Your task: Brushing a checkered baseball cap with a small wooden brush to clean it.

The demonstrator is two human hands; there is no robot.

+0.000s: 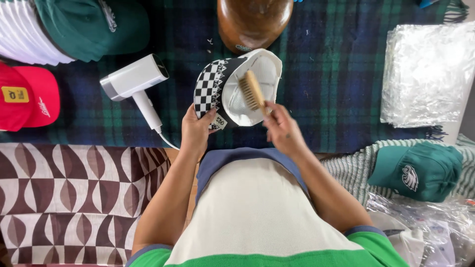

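Checkered cap [210,91]: held upside down over the plaid blanket [326,99], white lining up. Left hand [197,129] clamped on its brim edge. Right hand [283,129] closed on a wooden brush [251,91], bristles inside the crown. Adjacent: white dryer [133,81], wooden block [253,21].

A white hair dryer [133,81] is lying on the plaid blanket [336,74], a wooden head form [253,22] sitting above, clear bags [428,74] stacking up right, red cap [27,96] and green caps [420,170] waiting around.
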